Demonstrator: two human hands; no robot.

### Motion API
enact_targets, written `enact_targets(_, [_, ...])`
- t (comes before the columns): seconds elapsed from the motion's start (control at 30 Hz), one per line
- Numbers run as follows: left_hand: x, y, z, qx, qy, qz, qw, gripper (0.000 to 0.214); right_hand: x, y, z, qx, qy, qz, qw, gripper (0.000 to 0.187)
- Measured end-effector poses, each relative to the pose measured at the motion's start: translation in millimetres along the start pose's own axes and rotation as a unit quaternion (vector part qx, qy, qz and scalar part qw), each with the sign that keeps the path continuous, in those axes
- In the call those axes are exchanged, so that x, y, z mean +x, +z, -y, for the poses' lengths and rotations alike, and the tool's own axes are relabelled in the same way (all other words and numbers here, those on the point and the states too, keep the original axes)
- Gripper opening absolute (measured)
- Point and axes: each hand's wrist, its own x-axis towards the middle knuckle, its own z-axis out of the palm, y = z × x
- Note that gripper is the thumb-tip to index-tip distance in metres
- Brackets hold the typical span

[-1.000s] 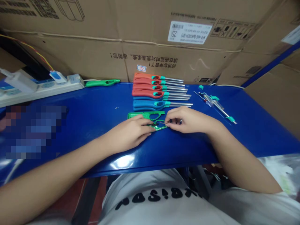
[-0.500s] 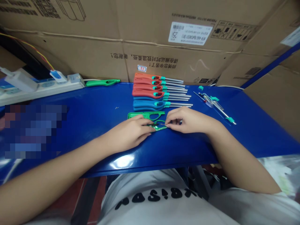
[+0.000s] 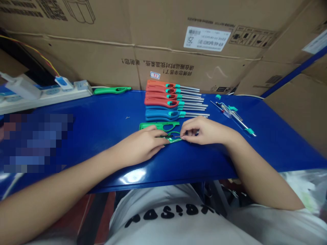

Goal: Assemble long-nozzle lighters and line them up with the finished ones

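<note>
Most of the lower green half-shell (image 3: 171,140) lies beneath the left hand (image 3: 146,144), whose fingers hold it against the desk (image 3: 102,132). The right hand (image 3: 205,132) has thumb and forefinger pinched on a thin part at the shell's 3 o'clock end; the part is too small to identify. The dark bits inside the shell are equally hard to read. The left fingers also cover some of a second green half-shell (image 3: 146,125), just beyond at 11 o'clock. At 9 o'clock a pixelated patch (image 3: 38,143) blots out whatever is there, and the power strip (image 3: 83,89) beyond it is cut off by the left edge.

The shells are moulded plastic with looped openings. At 12 o'clock sits a stacked row of lighters (image 3: 163,102), orange, red and blue, with turquoise collars and slim metal tubes. Between 2 and 3 o'clock lie loose parts (image 3: 237,117), clear plastic, metal and turquoise. Behind stands creased brown cardboard (image 3: 163,37); the desk surface is glossy blue.
</note>
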Motion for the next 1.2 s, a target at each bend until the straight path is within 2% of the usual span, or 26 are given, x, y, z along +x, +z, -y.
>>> enact_targets(0.43, [0.2, -2.9, -2.4, -0.021, -0.001, -0.005, 1.000, 0.025, 1.3, 2.3, 1.8, -0.011, -0.004, 0.015, 1.000, 0.013])
enact_targets(0.97, [-0.1, -3.4, -2.0, -0.020, -0.010, 0.005, 1.000, 0.030, 3.0, 2.8, 3.2, -0.007, 0.022, 0.019, 1.000, 0.011])
enact_targets(1.2, [0.0, -2.8, -0.9, -0.016, -0.006, 0.004, 1.000, 0.031, 1.9, 3.3, 0.1, -0.008, 0.004, 0.014, 1.000, 0.013])
